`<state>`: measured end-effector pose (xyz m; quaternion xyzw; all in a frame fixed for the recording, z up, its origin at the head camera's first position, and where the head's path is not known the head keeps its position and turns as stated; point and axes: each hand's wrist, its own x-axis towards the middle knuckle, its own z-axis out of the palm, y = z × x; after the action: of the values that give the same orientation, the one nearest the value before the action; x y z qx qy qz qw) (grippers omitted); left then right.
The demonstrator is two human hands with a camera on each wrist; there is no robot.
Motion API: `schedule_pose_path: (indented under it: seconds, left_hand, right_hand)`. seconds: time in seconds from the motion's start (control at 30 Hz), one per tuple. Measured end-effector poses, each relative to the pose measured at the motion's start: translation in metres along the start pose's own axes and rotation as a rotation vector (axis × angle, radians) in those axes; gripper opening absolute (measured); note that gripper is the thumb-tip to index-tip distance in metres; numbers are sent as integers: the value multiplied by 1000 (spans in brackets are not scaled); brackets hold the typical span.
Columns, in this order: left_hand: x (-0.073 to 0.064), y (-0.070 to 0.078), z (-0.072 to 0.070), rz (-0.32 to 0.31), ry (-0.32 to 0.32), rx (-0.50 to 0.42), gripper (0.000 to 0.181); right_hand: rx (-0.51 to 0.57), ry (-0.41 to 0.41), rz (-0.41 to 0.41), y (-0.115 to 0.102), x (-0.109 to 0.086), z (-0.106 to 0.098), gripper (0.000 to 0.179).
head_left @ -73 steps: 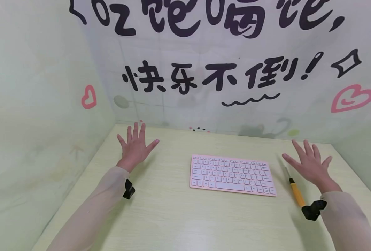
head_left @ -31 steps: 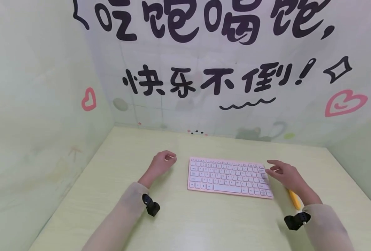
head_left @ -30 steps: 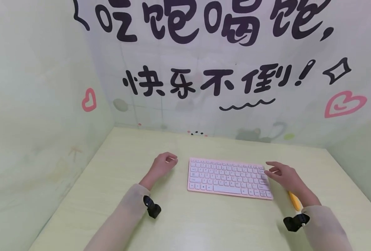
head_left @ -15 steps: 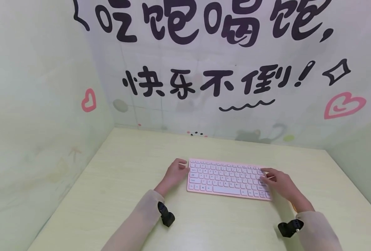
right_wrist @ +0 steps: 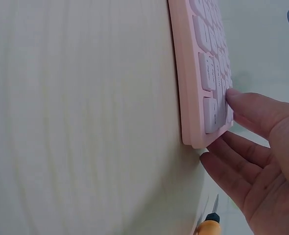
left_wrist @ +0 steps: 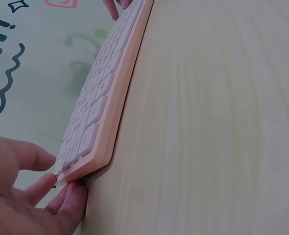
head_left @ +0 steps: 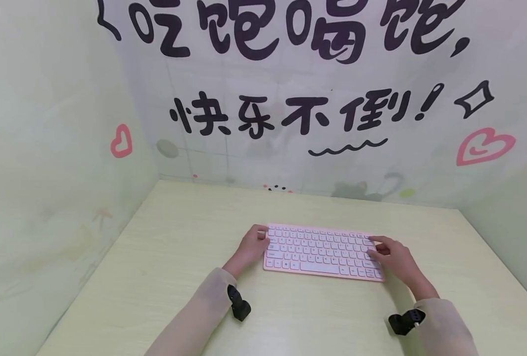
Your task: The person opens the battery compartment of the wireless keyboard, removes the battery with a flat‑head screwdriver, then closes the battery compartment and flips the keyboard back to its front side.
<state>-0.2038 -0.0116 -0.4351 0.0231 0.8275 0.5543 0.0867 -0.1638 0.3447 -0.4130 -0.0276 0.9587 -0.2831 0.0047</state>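
A pink keyboard (head_left: 323, 251) with white keys lies on the pale wood table, both hands at its short ends. My left hand (head_left: 251, 245) grips the left end; in the left wrist view the thumb (left_wrist: 34, 155) is at the key side and the other fingers are at the edge and underside. My right hand (head_left: 399, 262) holds the right end, its thumb (right_wrist: 254, 108) over the keys and fingers (right_wrist: 228, 171) at the lower edge in the right wrist view. Beyond those fingers lies a screwdriver (right_wrist: 210, 227) with a yellow handle; my right arm hides it in the head view.
The table (head_left: 192, 212) meets a light printed wall (head_left: 245, 163) at the back, with black lettering and a pink heart (head_left: 486, 147). Another wall (head_left: 67, 198) stands along the left side. Black cameras (head_left: 240, 305) are strapped to both sleeved wrists.
Both hands, spread wide beside the keyboard at first, have come inward and down to its two ends and taken hold. The screwdriver has become covered by the right arm.
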Motion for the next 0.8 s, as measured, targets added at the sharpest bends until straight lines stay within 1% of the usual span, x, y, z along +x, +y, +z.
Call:
schedule_pose_path:
  seconds: [0.17, 0.4, 0.5, 0.63, 0.8]
  left_hand:
    - [1, 0, 1, -16, 0, -13, 32]
    - [4, -1, 2, -24, -6, -1, 34]
    - [6, -2, 2, -30, 1, 10, 33]
    - [7, -2, 1, -23, 9, 22, 34]
    - [8, 0, 2, -33, 18, 12, 32]
  right_hand:
    - [52, 7, 16, 2, 3, 1, 48]
    - [203, -26, 67, 4, 5, 0, 53]
    - [242, -31, 98, 2, 7, -1, 55]
    - [260, -42, 145, -2, 9, -2, 57]
    - [254, -55, 197, -5, 9, -4, 59]
